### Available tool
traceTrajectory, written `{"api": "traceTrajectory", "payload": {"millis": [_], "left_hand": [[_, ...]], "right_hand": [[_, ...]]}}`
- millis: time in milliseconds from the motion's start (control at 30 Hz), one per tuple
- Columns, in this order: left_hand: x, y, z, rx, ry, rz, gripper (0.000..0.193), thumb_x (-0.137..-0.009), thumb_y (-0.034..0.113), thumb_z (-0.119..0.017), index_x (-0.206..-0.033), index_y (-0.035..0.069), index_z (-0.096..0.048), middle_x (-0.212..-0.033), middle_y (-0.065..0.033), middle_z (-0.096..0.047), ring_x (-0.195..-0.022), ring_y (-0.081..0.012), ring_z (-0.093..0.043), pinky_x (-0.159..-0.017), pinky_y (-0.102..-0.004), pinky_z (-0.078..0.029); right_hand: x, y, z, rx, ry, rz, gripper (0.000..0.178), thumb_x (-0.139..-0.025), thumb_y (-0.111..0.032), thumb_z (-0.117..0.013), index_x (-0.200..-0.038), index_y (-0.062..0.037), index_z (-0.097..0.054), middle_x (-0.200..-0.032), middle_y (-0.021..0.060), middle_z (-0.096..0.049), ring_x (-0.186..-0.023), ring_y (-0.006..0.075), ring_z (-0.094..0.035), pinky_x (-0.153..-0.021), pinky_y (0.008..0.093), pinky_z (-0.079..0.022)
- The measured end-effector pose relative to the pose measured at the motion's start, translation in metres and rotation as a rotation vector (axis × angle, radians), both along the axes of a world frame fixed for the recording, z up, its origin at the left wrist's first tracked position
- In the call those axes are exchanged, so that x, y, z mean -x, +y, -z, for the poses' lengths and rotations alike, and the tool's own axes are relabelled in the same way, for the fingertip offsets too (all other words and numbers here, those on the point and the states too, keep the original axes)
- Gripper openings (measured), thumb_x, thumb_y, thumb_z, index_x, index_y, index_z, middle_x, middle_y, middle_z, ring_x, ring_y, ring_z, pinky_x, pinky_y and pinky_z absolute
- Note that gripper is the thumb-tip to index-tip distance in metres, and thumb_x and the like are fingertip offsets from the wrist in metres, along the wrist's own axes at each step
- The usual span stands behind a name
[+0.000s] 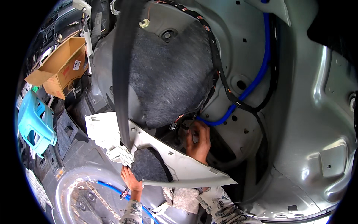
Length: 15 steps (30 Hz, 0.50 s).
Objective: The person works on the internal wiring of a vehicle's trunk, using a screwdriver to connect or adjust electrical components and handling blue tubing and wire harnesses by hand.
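A white plastic car trim panel (pixel 182 167) with a dark felt pad (pixel 149 164) stands tilted in front of me. My left hand (pixel 131 180) holds its lower left edge beside the pad, with the fingers against the panel's back. Behind the panel's upper edge is my right hand (pixel 199 143), its fingers curled near the end of a black wiring harness (pixel 216 56). A small connector (pixel 173 126) hangs just left of those fingers. Whatever lies between the right thumb and fingertips is too small to make out. The panel covers the right wrist.
A black seat belt (pixel 123 74) hangs down across the panel. Dark felt (pixel 171 74) covers the wheel arch, and a blue tube (pixel 265 48) runs along the grey bodywork. On the left are a cardboard box (pixel 65 74) and a turquoise plastic stool (pixel 35 119). A cloth (pixel 184 199) lies below the panel.
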<state>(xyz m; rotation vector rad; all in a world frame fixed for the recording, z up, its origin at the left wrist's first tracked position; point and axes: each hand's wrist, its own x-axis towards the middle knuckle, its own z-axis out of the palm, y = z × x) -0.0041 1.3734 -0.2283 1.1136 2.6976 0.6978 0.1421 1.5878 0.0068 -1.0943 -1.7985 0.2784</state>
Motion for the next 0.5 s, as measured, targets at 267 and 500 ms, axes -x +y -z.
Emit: {"api": "traceTrajectory", "payload": {"millis": [267, 500], "left_hand": [[-0.009, 0.008, -0.024, 0.020, -0.083, 0.027, 0.094, -0.046, 0.014, -0.086, -0.127, -0.002, -0.042, -0.140, -0.0165, -0.039, -0.136, -0.0339, -0.031, -0.112, -0.0463, -0.026], [-0.007, 0.006, -0.014, 0.003, -0.041, -0.007, 0.094, -0.046, 0.013, -0.086, -0.128, -0.003, -0.043, -0.139, -0.0145, -0.039, -0.135, -0.0321, -0.033, -0.112, -0.0440, -0.027]], "right_hand": [[0.005, 0.005, 0.032, 0.477, 0.428, -0.094, 0.034, -0.088, -0.013, -0.069, -0.117, -0.0010, -0.057, -0.112, 0.0127, -0.061, -0.095, 0.0259, -0.065, -0.081, 0.0371, -0.053], [0.024, 0.056, 0.024, 0.856, 1.022, -0.091, 0.032, -0.095, -0.028, -0.065, -0.116, -0.0053, -0.056, -0.105, 0.0064, -0.063, -0.093, 0.0180, -0.064, -0.074, 0.0344, -0.056]]}}
